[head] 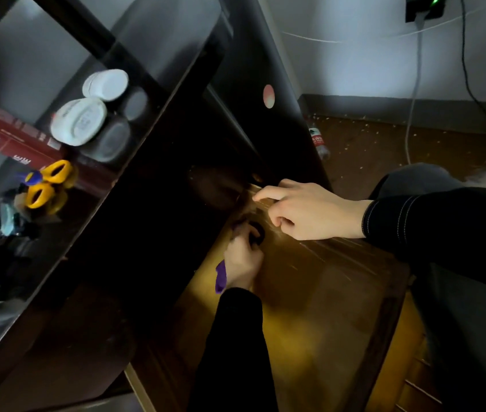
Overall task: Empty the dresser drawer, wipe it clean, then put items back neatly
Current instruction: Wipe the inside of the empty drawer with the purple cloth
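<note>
Home room, dark dresser [152, 197], wood floor [384, 150], wall socket [414, 10], white jars [78, 121]

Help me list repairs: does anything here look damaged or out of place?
The drawer bottom bears pale scratches near the right hand. A plastic bottle sits on the floor beside the dresser, amid scattered pale crumbs.

Left forearm: a plain black long fabric sleeve [236, 346] ends at the wrist, leaving the left hand [243, 263] bare. Right forearm: a matching black long sleeve [449, 224], its cuff edged with parallel rows of white contrast stitching [366, 224] that also follow a seam up the arm; the right hand [310, 212] is bare. Leg: dark grey cloth trousers [411, 179], smooth over the knee.
</note>
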Demonstrator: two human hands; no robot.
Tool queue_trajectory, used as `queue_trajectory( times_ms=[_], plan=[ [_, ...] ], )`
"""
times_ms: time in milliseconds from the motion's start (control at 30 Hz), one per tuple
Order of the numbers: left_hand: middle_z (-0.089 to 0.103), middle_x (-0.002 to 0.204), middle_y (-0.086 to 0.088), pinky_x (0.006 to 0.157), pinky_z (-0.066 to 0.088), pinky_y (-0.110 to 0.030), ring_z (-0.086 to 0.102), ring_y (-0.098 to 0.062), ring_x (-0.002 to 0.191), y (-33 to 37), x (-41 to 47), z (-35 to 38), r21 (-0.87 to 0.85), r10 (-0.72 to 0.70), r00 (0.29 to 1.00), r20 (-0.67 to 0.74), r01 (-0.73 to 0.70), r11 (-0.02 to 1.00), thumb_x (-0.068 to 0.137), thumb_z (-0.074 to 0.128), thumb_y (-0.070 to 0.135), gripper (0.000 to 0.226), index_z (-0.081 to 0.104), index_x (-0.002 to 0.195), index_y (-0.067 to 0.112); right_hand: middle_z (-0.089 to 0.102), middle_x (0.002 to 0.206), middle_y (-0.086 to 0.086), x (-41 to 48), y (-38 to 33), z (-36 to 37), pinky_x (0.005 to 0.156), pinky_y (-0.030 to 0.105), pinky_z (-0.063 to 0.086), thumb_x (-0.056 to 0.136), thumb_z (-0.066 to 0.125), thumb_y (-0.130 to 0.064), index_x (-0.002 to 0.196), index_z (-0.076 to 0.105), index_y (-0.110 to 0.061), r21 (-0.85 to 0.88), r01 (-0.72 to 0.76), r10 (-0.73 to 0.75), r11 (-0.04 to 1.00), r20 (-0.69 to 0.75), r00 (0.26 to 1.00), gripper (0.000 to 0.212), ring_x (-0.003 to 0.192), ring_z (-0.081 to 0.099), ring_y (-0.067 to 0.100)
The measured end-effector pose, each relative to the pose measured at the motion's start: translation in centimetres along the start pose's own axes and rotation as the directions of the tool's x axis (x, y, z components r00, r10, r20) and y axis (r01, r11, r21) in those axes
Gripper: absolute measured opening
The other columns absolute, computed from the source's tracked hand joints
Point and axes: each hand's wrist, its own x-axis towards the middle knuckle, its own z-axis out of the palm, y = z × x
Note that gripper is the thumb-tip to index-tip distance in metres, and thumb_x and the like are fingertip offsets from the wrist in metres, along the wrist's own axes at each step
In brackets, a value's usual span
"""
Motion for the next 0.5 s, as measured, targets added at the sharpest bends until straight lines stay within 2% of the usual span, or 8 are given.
queue_trajectory(
  times_ms=[100,200,267,333,400,500],
  plan=[
    [0.055,0.141,0.002,0.103,0.044,-0.030,0.050,-0.017,0.131,-0.5,-2.9,0.9,0.020,0.153,0.987,0.053,-0.154,0.988,0.079,0.052,-0.002,0.031,0.057,0.097,0.023,0.035,0.156,-0.009,-0.1,-0.1,0.1,0.073,0.036,0.055,0.095,0.053,-0.024,0.088,0.069,-0.023,-0.034,0.000,0.001,0.999,0.015,1.000,0.018,0.117,0.047,0.019],
    [0.048,0.149,0.008,0.108,0.036,-0.024,0.042,-0.012,0.137,-1.8,-3.0,0.7,0.024,0.178,0.978,0.110,-0.181,0.983,0.081,0.054,-0.003,0.033,0.055,0.095,0.027,0.035,0.156,-0.009,0.0,-0.2,0.1,0.071,0.034,0.054,0.095,0.054,-0.024,0.086,0.068,-0.023,-0.042,-0.007,0.008,0.999,0.015,1.000,0.016,0.117,0.048,0.019],
    [0.054,0.144,0.006,0.100,0.039,-0.023,0.047,-0.016,0.131,-2.1,-1.5,0.3,-0.015,0.124,0.987,0.100,-0.123,0.992,0.081,0.053,-0.005,0.033,0.058,0.098,0.023,0.036,0.155,-0.010,0.0,0.0,0.2,0.070,0.033,0.053,0.094,0.055,-0.024,0.082,0.065,-0.025,-0.021,-0.005,0.005,1.000,0.009,1.000,0.016,0.117,0.048,0.019],
    [0.065,0.121,0.002,0.082,0.044,-0.023,0.060,-0.023,0.112,-2.0,0.5,0.0,-0.067,0.011,0.997,0.075,-0.006,0.998,0.081,0.052,-0.003,0.034,0.059,0.104,0.021,0.038,0.155,-0.010,-0.1,0.3,0.4,0.069,0.031,0.051,0.094,0.055,-0.024,0.079,0.062,-0.028,-0.003,-0.001,0.001,1.000,0.001,1.000,0.016,0.116,0.048,0.018],
    [0.066,0.104,0.000,0.069,0.043,-0.025,0.063,-0.023,0.094,-1.4,2.3,-0.2,-0.098,-0.099,0.990,0.105,0.109,0.989,0.082,0.050,0.001,0.032,0.055,0.102,0.026,0.039,0.154,-0.010,0.1,0.4,0.6,0.070,0.028,0.049,0.093,0.057,-0.024,0.080,0.064,-0.027,0.016,-0.001,0.001,1.000,0.003,1.000,0.015,0.116,0.048,0.018],
    [0.065,0.101,-0.003,0.073,0.049,-0.032,0.061,-0.026,0.089,-0.3,3.4,-0.1,-0.065,-0.158,0.979,0.127,0.167,0.984,0.075,0.050,0.006,0.034,0.052,0.101,0.027,0.040,0.153,-0.009,0.1,0.6,0.7,0.070,0.030,0.052,0.092,0.057,-0.023,0.082,0.069,-0.025,0.024,-0.005,0.005,1.000,-0.004,1.000,0.015,0.115,0.049,0.018]
  ],
)
